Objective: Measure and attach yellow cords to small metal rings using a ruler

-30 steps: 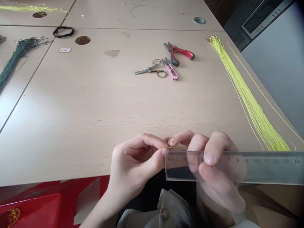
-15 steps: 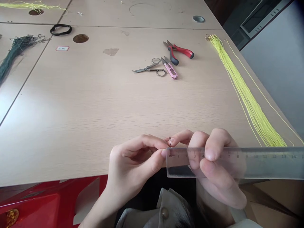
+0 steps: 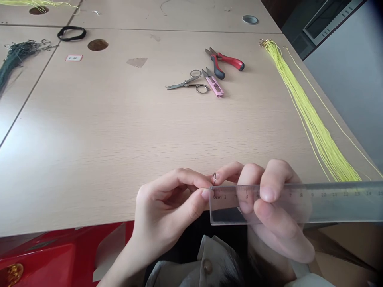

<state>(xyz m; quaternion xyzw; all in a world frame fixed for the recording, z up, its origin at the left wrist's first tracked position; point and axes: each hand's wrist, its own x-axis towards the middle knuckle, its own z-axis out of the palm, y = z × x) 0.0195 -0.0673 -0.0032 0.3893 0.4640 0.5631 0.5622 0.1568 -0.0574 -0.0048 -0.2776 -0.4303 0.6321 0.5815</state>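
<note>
My left hand point(image 3: 167, 207) is closed in a pinch at the near table edge, its fingertips on a small metal ring point(image 3: 214, 177). My right hand point(image 3: 269, 207) is closed round a clear plastic ruler point(image 3: 329, 201), whose zero end meets the ring and whose length runs off to the right. The right forefinger also touches the ring from the other side. Both hands meet just above the edge of the pale wooden table point(image 3: 119, 131).
Further back lie small scissors point(image 3: 187, 83), pink thread snips point(image 3: 214, 84) and red-handled pliers point(image 3: 226, 63). A bundle of yellow cords point(image 3: 311, 115) runs along the right edge. Dark green cords point(image 3: 12, 59) and a black band point(image 3: 72, 33) lie far left. A red box point(image 3: 44, 255) sits below.
The ruler has risen slightly and the view has tilted a little, shifting the table things upward. Both hands keep their grip.
</note>
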